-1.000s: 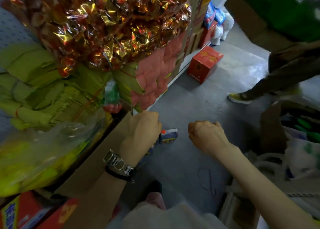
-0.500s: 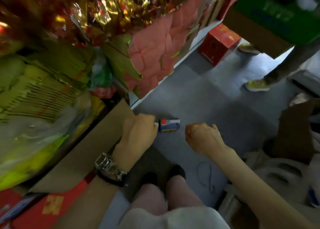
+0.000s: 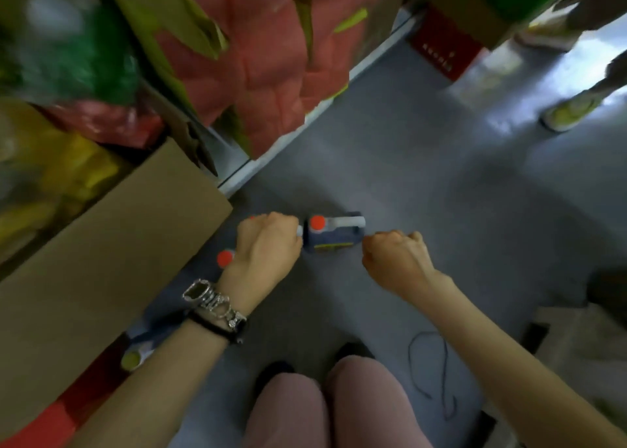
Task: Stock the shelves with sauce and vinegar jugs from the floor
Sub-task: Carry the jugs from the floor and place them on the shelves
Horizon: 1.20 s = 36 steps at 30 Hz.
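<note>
Dark red-capped jug (image 3: 334,240) stands on the grey floor (image 3: 424,193); second red-capped jug (image 3: 225,258) alongside, mostly hidden.

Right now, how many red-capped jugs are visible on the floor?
2. One blue-labelled jug sits between the left hand and the right hand; of the other only a red cap shows, left of the left hand. That hand may hide more.

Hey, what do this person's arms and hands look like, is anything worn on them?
Both forearms are bare, with no sleeves or gloves in view. At the left hand, the wrist carries a chunky silver metal watch with a link strap, and a thin black band sits just behind it. The right hand and its wrist wear nothing.
</note>
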Tool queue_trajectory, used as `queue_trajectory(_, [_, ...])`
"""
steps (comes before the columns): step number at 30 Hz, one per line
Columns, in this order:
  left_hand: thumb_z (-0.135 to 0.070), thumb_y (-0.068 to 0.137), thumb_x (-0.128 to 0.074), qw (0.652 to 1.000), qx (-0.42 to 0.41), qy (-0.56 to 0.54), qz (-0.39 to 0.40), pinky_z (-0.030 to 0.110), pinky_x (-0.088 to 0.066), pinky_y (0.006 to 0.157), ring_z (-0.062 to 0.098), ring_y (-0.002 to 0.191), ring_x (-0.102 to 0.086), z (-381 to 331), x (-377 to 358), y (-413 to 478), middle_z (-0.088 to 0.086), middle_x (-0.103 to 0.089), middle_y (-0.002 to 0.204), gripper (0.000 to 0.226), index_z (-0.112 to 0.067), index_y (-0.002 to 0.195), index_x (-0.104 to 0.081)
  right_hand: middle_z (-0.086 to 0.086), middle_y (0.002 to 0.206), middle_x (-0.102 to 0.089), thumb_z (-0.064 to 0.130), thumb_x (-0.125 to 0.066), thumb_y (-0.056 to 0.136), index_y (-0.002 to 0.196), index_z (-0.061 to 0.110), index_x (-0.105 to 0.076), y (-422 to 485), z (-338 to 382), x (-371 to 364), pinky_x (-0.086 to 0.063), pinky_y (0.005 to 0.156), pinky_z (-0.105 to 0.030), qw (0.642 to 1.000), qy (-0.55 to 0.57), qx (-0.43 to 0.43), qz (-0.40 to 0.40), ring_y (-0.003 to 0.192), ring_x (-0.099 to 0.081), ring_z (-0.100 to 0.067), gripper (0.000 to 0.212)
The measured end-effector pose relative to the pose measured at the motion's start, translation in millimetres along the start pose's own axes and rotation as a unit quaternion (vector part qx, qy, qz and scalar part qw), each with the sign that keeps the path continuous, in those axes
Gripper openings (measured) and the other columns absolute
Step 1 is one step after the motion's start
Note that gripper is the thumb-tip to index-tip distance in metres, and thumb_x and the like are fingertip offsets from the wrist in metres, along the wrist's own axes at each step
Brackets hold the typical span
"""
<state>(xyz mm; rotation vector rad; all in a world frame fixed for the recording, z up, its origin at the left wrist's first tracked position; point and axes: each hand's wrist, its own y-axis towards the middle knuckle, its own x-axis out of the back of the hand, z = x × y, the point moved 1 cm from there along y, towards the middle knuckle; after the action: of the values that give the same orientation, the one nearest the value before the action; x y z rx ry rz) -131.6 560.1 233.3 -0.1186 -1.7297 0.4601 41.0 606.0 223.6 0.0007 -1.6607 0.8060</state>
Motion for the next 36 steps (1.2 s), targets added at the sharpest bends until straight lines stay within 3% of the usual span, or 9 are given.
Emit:
queue_trajectory(8, [-0.033,0.097,-0.042,0.994,-0.044,0.095,-0.040,0.035,-0.040,0.084,0.026,0.109,-0.055,-0.2,-122.4,97.8,0.004,-0.061,0.114,0.023,-0.020,0.108,-0.057,-0.006,0.120,-0.058,0.019,-0.038,0.096,0.118,0.013,-0.054,104.5,-16.8,-106.8,-0.032,0.093,-0.035,1.000,-0.001,0.005,-0.018,0.113,-0.050,-0.026,0.029])
queue_trajectory(12, [-0.051,0.089,-0.051,0.992,-0.082,0.096,-0.008,0.037,-0.035,0.091,0.026,0.116,-0.047,2.0,-167.7,139.2,0.003,-0.056,0.122,0.046,-0.020,0.123,-0.044,-0.007,0.121,-0.051,0.027,-0.042,0.096,0.118,0.015,-0.052,147.0,-20.7,-138.3,-0.029,0.080,-0.034,0.995,0.009,0.029,-0.091,0.114,-0.045,-0.028,0.027])
queue_trajectory(15, [-0.054,0.080,-0.062,0.990,-0.108,0.090,0.030,0.039,-0.028,0.102,0.026,0.120,-0.046,5.8,-192.2,164.9,0.005,-0.057,0.126,0.065,-0.019,0.130,-0.039,-0.008,0.123,-0.044,0.039,-0.048,0.093,0.123,0.014,-0.046,173.5,-22.2,-155.5,-0.032,0.081,-0.036,0.990,0.015,0.028,-0.141,0.111,-0.043,-0.028,0.039])
queue_trajectory(20, [-0.048,0.084,-0.061,0.989,-0.125,0.078,0.001,0.039,-0.021,0.109,0.026,0.115,-0.055,7.0,-217.5,194.2,0.007,-0.064,0.115,0.046,-0.020,0.116,-0.046,-0.004,0.125,-0.046,0.057,-0.050,0.087,0.127,0.017,-0.045,205.4,-25.0,-182.4,-0.032,0.090,-0.037,0.985,-0.003,0.090,-0.150,0.113,-0.045,-0.025,0.056])
queue_trajectory(24, [-0.055,0.080,-0.063,0.989,-0.135,0.059,-0.004,0.039,-0.018,0.111,0.026,0.112,-0.057,12.8,-230.2,205.6,0.006,-0.065,0.112,0.047,-0.021,0.111,-0.051,-0.004,0.116,-0.057,0.063,-0.053,0.081,0.114,0.014,-0.049,229.6,-34.2,-196.0,-0.034,0.084,-0.034,0.988,0.021,0.102,-0.117,0.110,-0.052,-0.026,0.058])
queue_trajectory(30, [-0.057,0.080,-0.061,0.988,-0.144,0.028,-0.043,0.037,-0.016,0.111,0.025,0.111,-0.056,19.8,-235.9,203.3,0.005,-0.066,0.109,0.045,-0.021,0.107,-0.054,-0.005,0.108,-0.064,0.059,-0.058,0.079,0.101,0.013,-0.054,238.9,-44.8,-205.8,-0.033,0.085,-0.033,0.977,0.078,0.145,-0.134,0.104,-0.057,-0.025,0.051])
queue_trajectory(36, [-0.053,0.082,-0.061,0.984,-0.166,0.020,-0.066,0.038,-0.008,0.113,0.019,0.113,-0.056,24.0,-235.9,194.8,-0.002,-0.065,0.113,0.040,-0.024,0.109,-0.056,-0.012,0.096,-0.065,0.053,-0.067,0.076,0.089,0.010,-0.055,227.3,-41.6,-215.3,-0.028,0.067,-0.030,0.963,0.149,0.146,-0.170,0.095,-0.057,-0.031,0.046])
